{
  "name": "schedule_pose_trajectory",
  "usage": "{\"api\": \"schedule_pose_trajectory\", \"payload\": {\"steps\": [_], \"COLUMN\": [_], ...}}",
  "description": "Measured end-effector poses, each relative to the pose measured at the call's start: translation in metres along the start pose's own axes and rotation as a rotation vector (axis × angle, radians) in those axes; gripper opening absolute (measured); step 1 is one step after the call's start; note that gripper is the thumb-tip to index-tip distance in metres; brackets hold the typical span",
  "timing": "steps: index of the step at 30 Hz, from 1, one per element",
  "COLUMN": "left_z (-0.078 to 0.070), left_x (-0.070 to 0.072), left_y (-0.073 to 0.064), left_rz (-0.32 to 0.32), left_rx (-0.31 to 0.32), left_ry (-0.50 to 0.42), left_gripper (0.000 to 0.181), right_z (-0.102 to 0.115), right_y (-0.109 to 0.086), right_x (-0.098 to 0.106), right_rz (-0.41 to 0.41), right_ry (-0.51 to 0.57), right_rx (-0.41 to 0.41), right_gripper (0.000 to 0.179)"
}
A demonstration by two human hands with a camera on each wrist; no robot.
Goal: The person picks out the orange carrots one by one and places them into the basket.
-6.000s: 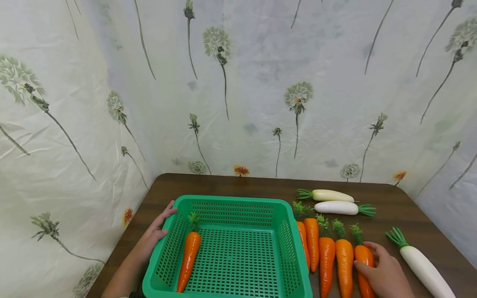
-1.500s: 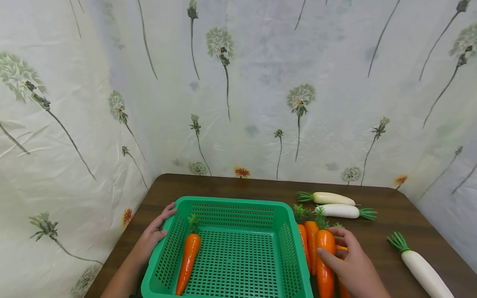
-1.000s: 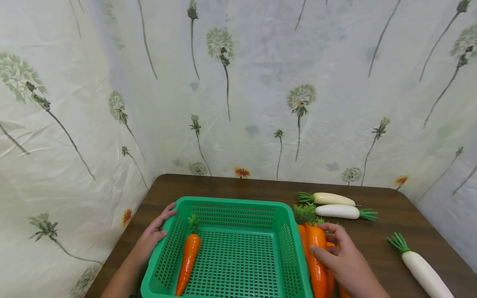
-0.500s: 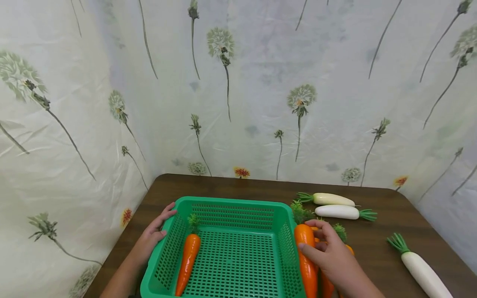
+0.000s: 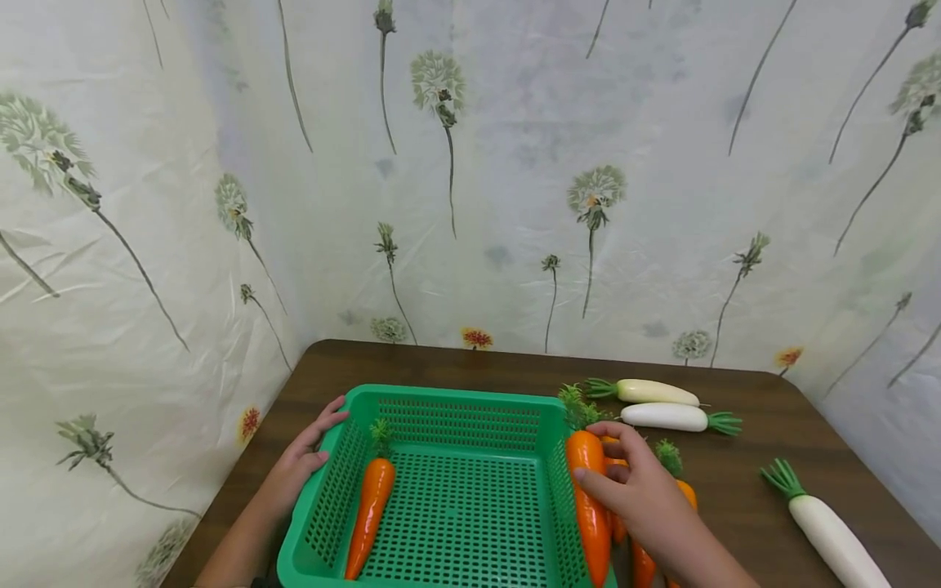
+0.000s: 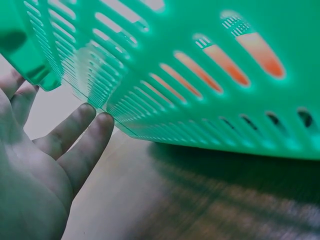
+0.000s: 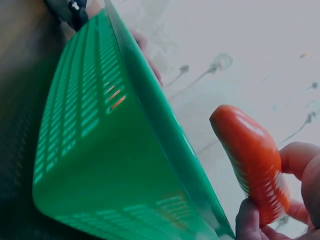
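Observation:
My right hand (image 5: 638,483) grips an orange carrot (image 5: 590,498) with leafy green top between thumb and fingers. The held carrot overlaps the right rim of the green basket (image 5: 463,394) in the head view; in the right wrist view the carrot (image 7: 252,160) is up beside the rim, clear of the table. My left hand (image 5: 297,457) rests against the basket's left side, its fingers straight and touching the outer wall in the left wrist view. Inside the basket, along its left wall, lies another carrot (image 5: 371,514).
Several carrots (image 5: 687,493) lie right of the basket, partly hidden under my right hand and forearm. Two white radishes (image 5: 664,417) lie behind them, and another white radish (image 5: 838,539) is at the far right. A patterned curtain (image 5: 500,180) hangs behind the brown table (image 5: 456,363).
My right hand has picked up a carrot from the row on the right and carried it left to the basket's right rim. My left hand has stayed at the basket's left side.

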State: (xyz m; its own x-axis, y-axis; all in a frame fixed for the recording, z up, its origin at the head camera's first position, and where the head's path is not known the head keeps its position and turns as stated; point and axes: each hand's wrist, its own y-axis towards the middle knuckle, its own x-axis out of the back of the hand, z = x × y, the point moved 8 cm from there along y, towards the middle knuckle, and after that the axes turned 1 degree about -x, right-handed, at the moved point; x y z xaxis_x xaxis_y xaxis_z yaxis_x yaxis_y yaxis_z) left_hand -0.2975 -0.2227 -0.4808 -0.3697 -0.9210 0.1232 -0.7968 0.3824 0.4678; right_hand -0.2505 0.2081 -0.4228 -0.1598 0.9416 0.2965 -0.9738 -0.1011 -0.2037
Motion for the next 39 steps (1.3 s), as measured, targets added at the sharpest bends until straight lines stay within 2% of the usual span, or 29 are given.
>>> {"api": "schedule_pose_trajectory", "payload": {"steps": [7, 17, 26, 35, 39], "left_z": [0.003, 0.001, 0.001, -0.002, -0.003], "left_x": [0.002, 0.001, 0.001, -0.001, -0.001], "left_y": [0.001, 0.003, 0.003, 0.002, 0.002], "left_rz": [-0.018, -0.016, -0.016, 0.004, -0.005], "left_rx": [0.017, 0.014, 0.025, 0.006, 0.015], "left_ry": [0.017, 0.035, 0.025, 0.019, 0.025], "left_gripper": [0.052, 0.052, 0.052, 0.05, 0.05], "right_z": [0.012, 0.021, 0.031, 0.036, 0.04], "right_y": [0.005, 0.007, 0.009, 0.008, 0.009], "right_x": [-0.01, -0.021, -0.029, -0.042, -0.048], "right_rz": [0.015, 0.056, 0.06, 0.073, 0.091], "right_ry": [0.017, 0.053, 0.021, 0.057, 0.068], "right_rx": [0.011, 0.044, 0.071, 0.043, 0.057], "right_gripper": [0.065, 0.063, 0.06, 0.055, 0.055]}}
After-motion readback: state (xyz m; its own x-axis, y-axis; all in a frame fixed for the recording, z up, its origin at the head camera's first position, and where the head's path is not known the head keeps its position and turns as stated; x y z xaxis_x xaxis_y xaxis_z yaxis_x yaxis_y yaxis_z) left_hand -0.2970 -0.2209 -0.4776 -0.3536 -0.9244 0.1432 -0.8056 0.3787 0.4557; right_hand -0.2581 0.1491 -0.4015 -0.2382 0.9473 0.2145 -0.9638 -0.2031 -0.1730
